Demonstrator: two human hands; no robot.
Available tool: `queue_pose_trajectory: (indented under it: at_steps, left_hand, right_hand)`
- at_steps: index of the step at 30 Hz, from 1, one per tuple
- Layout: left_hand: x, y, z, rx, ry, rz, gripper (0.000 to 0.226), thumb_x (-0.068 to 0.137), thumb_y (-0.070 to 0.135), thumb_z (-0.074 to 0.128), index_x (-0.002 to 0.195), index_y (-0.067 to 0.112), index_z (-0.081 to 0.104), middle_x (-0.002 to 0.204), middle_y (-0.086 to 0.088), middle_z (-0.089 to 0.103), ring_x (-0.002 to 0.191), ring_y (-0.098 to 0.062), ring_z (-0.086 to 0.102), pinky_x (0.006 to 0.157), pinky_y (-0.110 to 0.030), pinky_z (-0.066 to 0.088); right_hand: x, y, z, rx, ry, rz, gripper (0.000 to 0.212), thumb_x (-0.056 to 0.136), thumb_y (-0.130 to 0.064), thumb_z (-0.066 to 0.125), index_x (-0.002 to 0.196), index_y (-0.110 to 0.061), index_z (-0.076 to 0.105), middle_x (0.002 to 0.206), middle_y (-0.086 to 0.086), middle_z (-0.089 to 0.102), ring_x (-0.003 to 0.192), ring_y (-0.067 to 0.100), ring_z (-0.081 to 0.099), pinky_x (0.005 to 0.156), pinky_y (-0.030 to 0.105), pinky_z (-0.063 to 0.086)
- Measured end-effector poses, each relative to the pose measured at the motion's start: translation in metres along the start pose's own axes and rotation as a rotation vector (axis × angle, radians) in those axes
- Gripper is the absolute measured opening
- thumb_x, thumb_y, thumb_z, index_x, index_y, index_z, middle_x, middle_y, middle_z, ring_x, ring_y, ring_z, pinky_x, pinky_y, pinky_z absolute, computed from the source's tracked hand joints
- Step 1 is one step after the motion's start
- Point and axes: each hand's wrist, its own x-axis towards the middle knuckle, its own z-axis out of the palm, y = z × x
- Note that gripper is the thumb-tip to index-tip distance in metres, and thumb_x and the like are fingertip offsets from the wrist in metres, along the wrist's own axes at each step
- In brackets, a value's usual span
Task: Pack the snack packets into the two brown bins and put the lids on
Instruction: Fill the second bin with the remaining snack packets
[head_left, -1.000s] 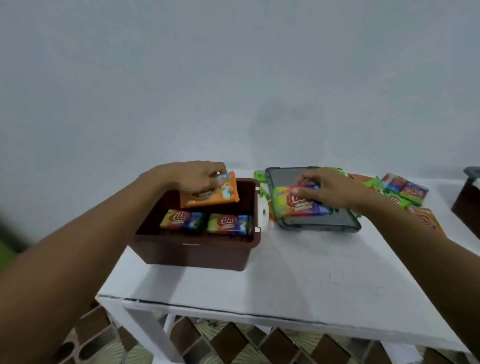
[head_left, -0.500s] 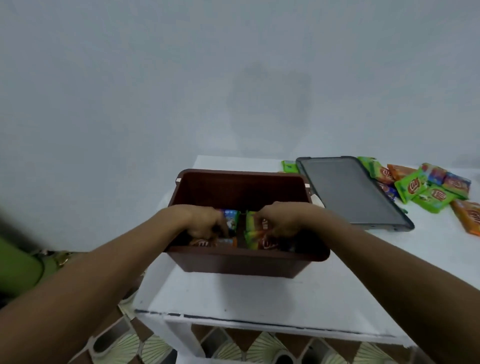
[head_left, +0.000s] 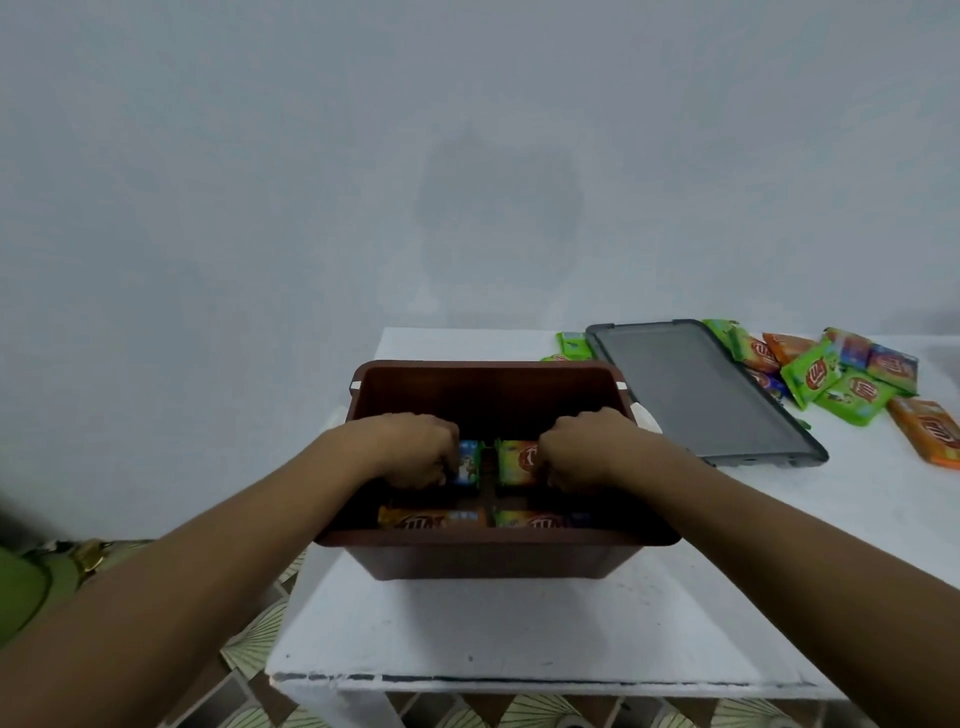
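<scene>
2 grips in the brown bin (head_left: 488, 395): left hand (head_left: 415, 452) pinches a blue-ended packet (head_left: 469, 462), right hand (head_left: 584, 452) an orange packet (head_left: 515, 462)

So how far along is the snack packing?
Early: two packets lie in the brown bin by its near wall. Inside it the left hand grips a blue-ended packet, the right hand a green-edged packet. Left: the loose packets by the grey lid, the lid itself, and the second bin, not in view.

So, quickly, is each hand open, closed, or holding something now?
Left hand: grips the blue-ended packet in the brown bin.
Right hand: grips the orange packet there.
</scene>
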Motion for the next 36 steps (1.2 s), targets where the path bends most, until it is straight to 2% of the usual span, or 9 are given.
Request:
queue_pose_trajectory:
  at_steps: [4, 8, 12, 15, 17, 21, 27, 32, 36]
  left_hand:
    - [0.004, 0.001, -0.003, 0.042, -0.030, -0.037, 0.035, 0.097, 0.036, 0.049, 0.130, 0.033, 0.058, 0.138, 0.008, 0.041, 0.121, -0.020, 0.047, 0.098, -0.041, 0.045]
    - [0.005, -0.003, -0.006, -0.030, -0.011, -0.069, 0.032, 0.094, 0.043, 0.050, 0.121, 0.033, 0.063, 0.125, 0.007, 0.055, 0.106, -0.017, 0.057, 0.091, -0.041, 0.050]
    - [0.007, 0.010, -0.024, -0.042, 0.222, -0.053, 0.027, 0.095, 0.038, 0.048, 0.118, 0.032, 0.060, 0.120, 0.008, 0.060, 0.105, -0.017, 0.058, 0.084, -0.042, 0.052]
    - [0.017, 0.035, -0.041, 0.127, 0.473, -0.021, 0.027, 0.097, 0.034, 0.043, 0.116, 0.027, 0.061, 0.114, 0.007, 0.061, 0.100, -0.017, 0.059, 0.079, -0.036, 0.049]
    - [0.027, 0.053, -0.052, 0.161, 0.626, -0.003, 0.026, 0.098, 0.033, 0.042, 0.113, 0.025, 0.061, 0.109, 0.007, 0.061, 0.097, -0.017, 0.058, 0.076, -0.036, 0.048]
    - [0.054, 0.095, -0.075, 0.077, 0.781, 0.040, 0.031, 0.094, 0.037, 0.040, 0.107, 0.023, 0.063, 0.101, 0.003, 0.060, 0.093, -0.021, 0.057, 0.072, -0.039, 0.048]
    - [0.121, 0.188, -0.115, 0.043, 0.615, 0.073, 0.030, 0.096, 0.038, 0.046, 0.119, 0.024, 0.059, 0.115, 0.004, 0.057, 0.107, -0.019, 0.054, 0.084, -0.035, 0.042]
    - [0.189, 0.272, -0.126, 0.020, 0.493, 0.078, 0.035, 0.096, 0.041, 0.047, 0.125, 0.025, 0.057, 0.129, 0.000, 0.054, 0.121, -0.022, 0.050, 0.097, -0.038, 0.042]
    - [0.247, 0.319, -0.115, -0.050, 0.482, 0.074, 0.033, 0.093, 0.041, 0.049, 0.119, 0.023, 0.059, 0.123, -0.001, 0.053, 0.115, -0.024, 0.052, 0.091, -0.039, 0.044]
  right_hand:
    - [0.000, 0.001, -0.004, -0.226, 0.035, 0.062, 0.013, 0.095, -0.029, 0.047, 0.095, -0.022, 0.058, 0.106, 0.001, 0.065, 0.098, 0.025, 0.059, 0.097, 0.045, 0.030]
    - [-0.009, 0.012, -0.003, -0.221, 0.039, 0.017, 0.022, 0.095, -0.037, 0.047, 0.101, -0.020, 0.060, 0.103, 0.001, 0.065, 0.095, 0.023, 0.060, 0.098, 0.041, 0.037]
    - [-0.031, 0.042, 0.003, 0.002, 0.270, -0.139, 0.033, 0.095, -0.041, 0.044, 0.114, -0.023, 0.066, 0.105, 0.001, 0.070, 0.096, 0.023, 0.061, 0.096, 0.042, 0.045]
    - [-0.061, 0.075, 0.020, 0.303, 0.460, -0.224, 0.032, 0.098, -0.034, 0.048, 0.123, -0.023, 0.063, 0.126, -0.005, 0.063, 0.117, 0.011, 0.053, 0.103, 0.034, 0.042]
    - [-0.081, 0.098, 0.041, 0.367, 0.507, -0.214, 0.039, 0.098, -0.035, 0.046, 0.136, -0.027, 0.054, 0.145, -0.008, 0.049, 0.133, 0.007, 0.041, 0.111, 0.028, 0.034]
    - [-0.118, 0.157, 0.100, 0.368, 0.458, -0.006, 0.043, 0.097, -0.036, 0.051, 0.139, -0.030, 0.051, 0.149, -0.007, 0.044, 0.135, 0.009, 0.039, 0.105, 0.019, 0.028]
    - [-0.174, 0.271, 0.189, 0.249, 0.365, 0.340, 0.042, 0.095, -0.046, 0.050, 0.136, -0.036, 0.050, 0.150, -0.004, 0.041, 0.139, 0.017, 0.033, 0.111, 0.038, 0.033]
    - [-0.188, 0.339, 0.244, 0.370, 0.285, 0.654, 0.068, 0.093, -0.056, 0.045, 0.151, -0.033, 0.020, 0.162, 0.002, 0.006, 0.147, 0.030, 0.010, 0.114, 0.051, 0.023]
    - [-0.194, 0.339, 0.278, 0.505, 0.417, 0.715, 0.063, 0.093, -0.058, 0.041, 0.148, -0.032, 0.024, 0.159, 0.003, 0.017, 0.139, 0.030, 0.028, 0.110, 0.049, 0.027]
